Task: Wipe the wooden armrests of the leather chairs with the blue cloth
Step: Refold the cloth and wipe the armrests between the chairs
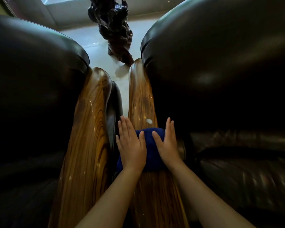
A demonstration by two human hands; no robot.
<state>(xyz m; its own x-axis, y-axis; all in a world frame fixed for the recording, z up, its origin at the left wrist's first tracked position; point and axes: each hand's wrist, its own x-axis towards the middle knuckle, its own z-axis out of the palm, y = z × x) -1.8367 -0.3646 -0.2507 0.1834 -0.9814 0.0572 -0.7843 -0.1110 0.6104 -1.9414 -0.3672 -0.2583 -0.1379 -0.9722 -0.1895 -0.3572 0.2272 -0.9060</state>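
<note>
Two glossy striped wooden armrests run side by side away from me. The blue cloth (150,145) is draped over the right armrest (142,99) about halfway along. My left hand (131,145) lies flat on the cloth's left side, fingers straight and pointing forward. My right hand (167,143) presses flat on the cloth's right side. Both palms rest on the cloth; neither hand closes around it. The left armrest (89,125) is bare. A small white glint shows on the right armrest just beyond the cloth.
Dark leather chair backs bulge on the left (33,66) and the right (220,55), with a creased leather seat (247,170) at lower right. A narrow gap of pale tiled floor (103,51) separates the chairs. A dark gnarled wooden sculpture (115,30) stands beyond.
</note>
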